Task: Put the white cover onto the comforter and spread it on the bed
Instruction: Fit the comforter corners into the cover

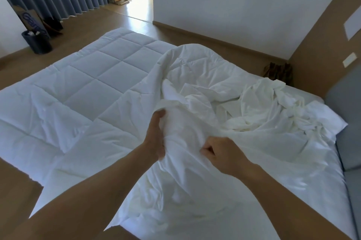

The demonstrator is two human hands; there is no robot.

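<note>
Both my hands are in the cover, low in the view toward 6 o'clock. My left hand has its fingers curled into a raised fold. My right hand, just beside it at its 3 o'clock, is closed with a tuck of the same cloth pinched in it. Between them the fabric stands up in a hump.

The comforter lies flat and quilted, bare from the centre out to 10 o'clock. Most of the cover is bunched in a heap at 2 o'clock, close to the grey headboard at 3 o'clock. It drapes over the comforter's near right part.

As I judge it, the job is early: I am hunting for the opening or a corner, and little of the comforter is inside.

To do this well I should gather hem hand over hand, not grab mid-panel folds. I want both hands on one edge, so I don't twist the cloth. Once I have a true corner, I should marry it to the comforter's corner and pinch both layers together. White on white hides seams, so I'll trust feel over sight.
</note>
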